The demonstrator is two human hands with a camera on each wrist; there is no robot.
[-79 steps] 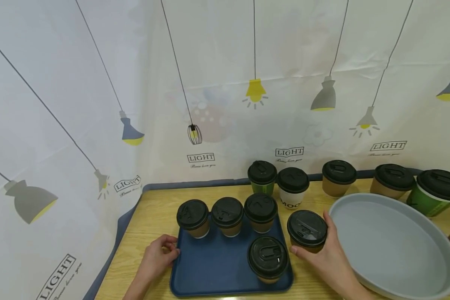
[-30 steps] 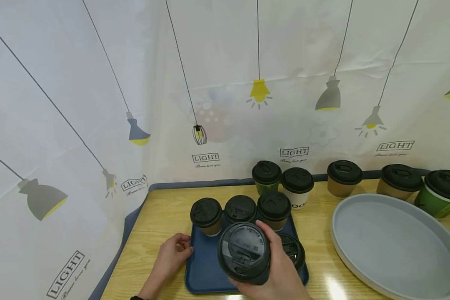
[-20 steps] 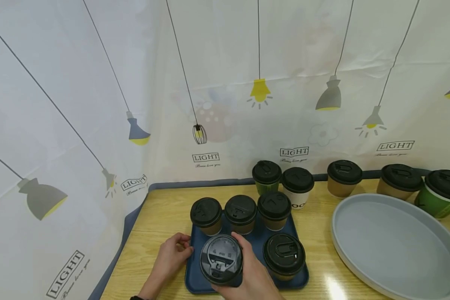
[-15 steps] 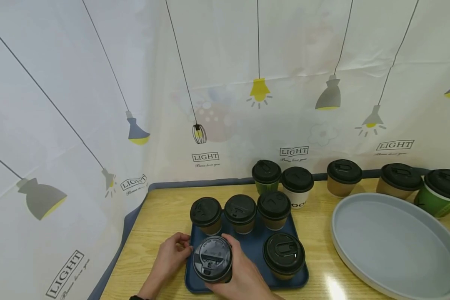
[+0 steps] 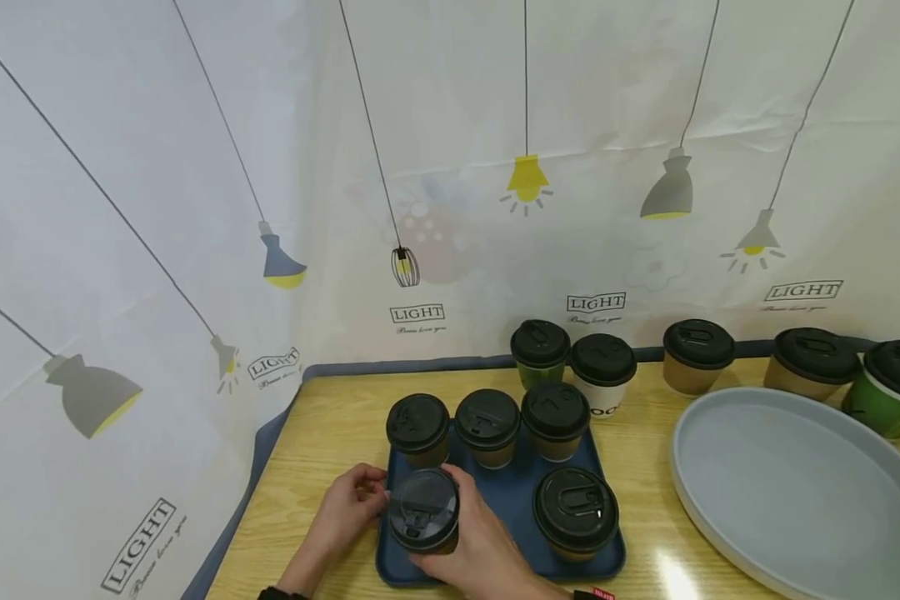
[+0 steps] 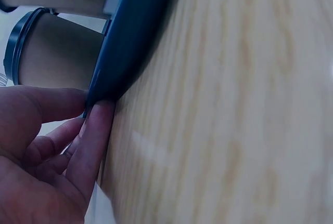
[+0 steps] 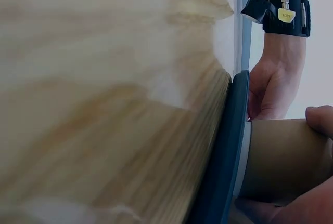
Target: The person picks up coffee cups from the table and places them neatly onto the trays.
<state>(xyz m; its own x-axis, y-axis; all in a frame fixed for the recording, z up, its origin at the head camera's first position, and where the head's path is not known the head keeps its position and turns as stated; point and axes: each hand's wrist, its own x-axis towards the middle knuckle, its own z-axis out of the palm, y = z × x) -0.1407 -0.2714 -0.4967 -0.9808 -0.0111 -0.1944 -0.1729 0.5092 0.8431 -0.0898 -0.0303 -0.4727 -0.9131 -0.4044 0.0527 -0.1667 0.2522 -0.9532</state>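
Note:
My right hand (image 5: pixel 480 546) grips a brown paper coffee cup with a black lid (image 5: pixel 423 508) at the front left of the blue tray (image 5: pixel 506 500). In the right wrist view, the bottom of this cup (image 7: pixel 276 156) is right at the tray's rim (image 7: pixel 223 151). My left hand (image 5: pixel 348 504) is at the tray's left edge; the left wrist view has its thumb and finger pinching the rim (image 6: pixel 130 42). Three lidded cups line the tray's back: left (image 5: pixel 417 425), middle (image 5: pixel 487 421) and right (image 5: pixel 556 417). A larger lidded cup (image 5: pixel 576 508) stands at the front right.
Behind the tray stand a green cup (image 5: pixel 540 354) and a white cup (image 5: pixel 603 371). A round grey tray (image 5: pixel 802 483) lies to the right on the wooden table (image 5: pixel 330 417). Behind it are two brown cups (image 5: pixel 697 358) and a green one (image 5: pixel 888 400). Lamp-printed cloth hangs at the back.
My right hand has carried the brown cup from beside the tray leftward over it and lowered it at the front left. My left hand has stayed on the tray's edge.

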